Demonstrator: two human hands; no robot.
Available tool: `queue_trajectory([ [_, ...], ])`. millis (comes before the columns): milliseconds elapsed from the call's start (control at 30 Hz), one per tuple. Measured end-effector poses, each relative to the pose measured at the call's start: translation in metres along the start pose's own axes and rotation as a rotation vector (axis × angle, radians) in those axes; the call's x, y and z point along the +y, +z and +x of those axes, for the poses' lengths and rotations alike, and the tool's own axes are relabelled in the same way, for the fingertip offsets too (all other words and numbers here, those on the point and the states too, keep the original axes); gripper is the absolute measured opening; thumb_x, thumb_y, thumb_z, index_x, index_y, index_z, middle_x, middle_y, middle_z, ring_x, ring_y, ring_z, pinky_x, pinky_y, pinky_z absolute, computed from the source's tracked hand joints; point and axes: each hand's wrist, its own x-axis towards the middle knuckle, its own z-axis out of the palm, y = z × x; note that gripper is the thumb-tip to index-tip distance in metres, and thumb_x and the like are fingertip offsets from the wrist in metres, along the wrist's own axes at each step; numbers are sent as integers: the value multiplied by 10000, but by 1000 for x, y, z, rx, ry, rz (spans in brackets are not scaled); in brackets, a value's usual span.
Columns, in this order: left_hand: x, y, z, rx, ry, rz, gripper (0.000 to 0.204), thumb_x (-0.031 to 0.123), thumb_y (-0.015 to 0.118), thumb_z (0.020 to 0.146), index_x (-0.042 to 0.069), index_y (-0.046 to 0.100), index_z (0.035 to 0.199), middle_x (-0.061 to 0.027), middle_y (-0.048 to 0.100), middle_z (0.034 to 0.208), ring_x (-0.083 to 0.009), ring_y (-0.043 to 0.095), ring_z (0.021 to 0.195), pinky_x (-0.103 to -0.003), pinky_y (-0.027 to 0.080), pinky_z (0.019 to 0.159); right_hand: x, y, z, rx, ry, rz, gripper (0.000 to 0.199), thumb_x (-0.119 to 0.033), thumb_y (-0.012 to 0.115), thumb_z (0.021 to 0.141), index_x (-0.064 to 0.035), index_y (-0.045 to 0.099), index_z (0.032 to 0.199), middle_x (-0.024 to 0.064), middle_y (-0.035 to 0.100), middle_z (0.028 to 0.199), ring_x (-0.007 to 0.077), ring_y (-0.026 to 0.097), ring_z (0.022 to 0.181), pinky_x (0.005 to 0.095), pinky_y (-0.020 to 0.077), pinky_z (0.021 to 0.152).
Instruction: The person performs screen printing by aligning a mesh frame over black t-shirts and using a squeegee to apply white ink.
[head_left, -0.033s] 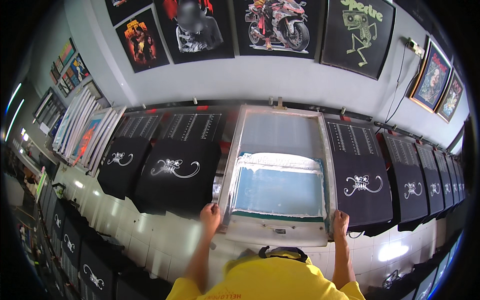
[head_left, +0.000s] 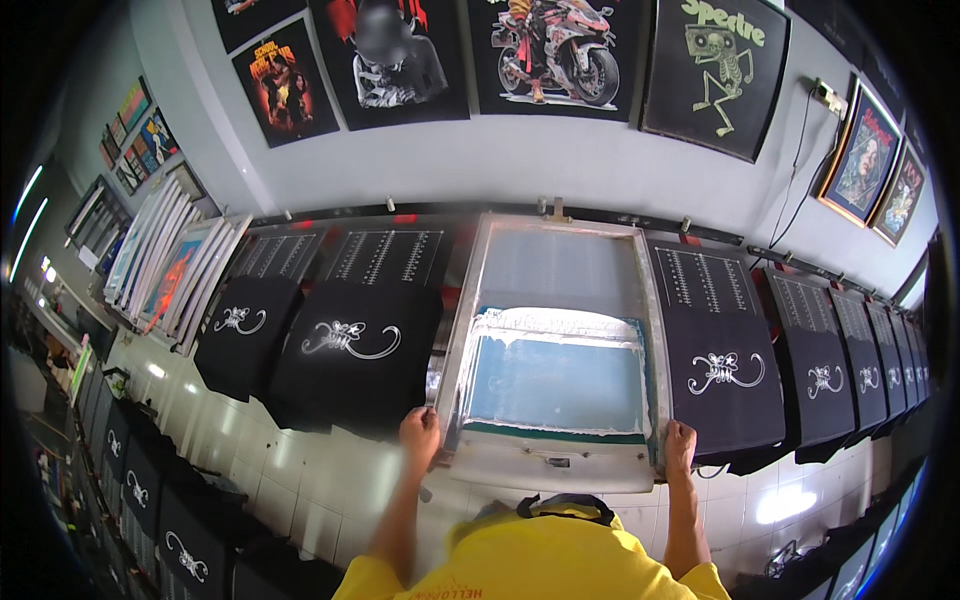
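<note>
Left hand (head_left: pixel 420 430) is forming a closed fist at seven o'clock of the screen-printing frame (head_left: pixel 510 466), seemingly gripping its side, and the right hand (head_left: pixel 681 447), equally closed, is gripping at five o'clock; how far the fingers are wrapping underneath, I cannot tell. The frame is lying straight ahead of the body, its far end pointing to twelve o'clock, where a metal bracket (head_left: pixel 560 210) is sitting. White ink (head_left: pixel 560 322) is forming a thick bank across the twelve o'clock edge of the light-blue panel (head_left: pixel 560 385), and thinner white streaks are running along the panel's other edges.

As for progress, the neighbouring black garments are already carrying a white curling motif: the left garment (head_left: pixel 360 370) at nine o'clock of the frame, the right garment (head_left: pixel 725 405) at three o'clock, and others beyond them on both sides. Further garments (head_left: pixel 190 520) at eight o'clock of the view are showing similar prints. These are looking printed, though whether any are needing another coat is not showing. Whatever is lying beneath the frame is hidden, so its print, if any, I cannot judge.
</note>
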Motion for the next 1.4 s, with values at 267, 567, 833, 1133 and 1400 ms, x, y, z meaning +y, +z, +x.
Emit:
queue_trajectory([
  [267,-5,-5,30,-35,-14,-37,254,218,570,893,-13,659,838,-201,654,748,-373,645,706,-422,480,622,-21,23,9,29,-35,-79,327,-221,467,831,76,572,740,259,544,648,367,532,592,465,410,619],
  [567,-24,-5,38,-188,-92,-1,311,272,588,902,-17,684,962,-219,681,853,-365,674,810,-402,511,702,-9,31,21,54,-30,-115,302,-212,473,815,53,595,735,259,552,657,385,546,595,466,421,620],
  [833,-33,-10,45,-266,-22,10,303,278,601,912,-14,664,965,-228,665,870,-377,655,810,-400,500,720,-11,42,18,105,-26,-117,309,-213,467,836,25,659,792,258,623,752,437,610,738,490,461,704],
  [1133,-17,-5,40,-264,-11,42,285,270,579,924,-3,659,907,-225,644,802,-373,639,746,-410,488,684,19,63,16,290,-207,-290,308,-230,456,903,-10,671,880,240,654,877,444,604,860,516,460,775],
  [1400,-45,11,43,-127,60,47,259,213,627,887,-42,666,859,-215,616,694,-296,617,598,-370,463,583,0,59,17,187,-152,-175,314,-227,455,890,2,668,862,246,646,814,450,617,794,502,470,713],
])
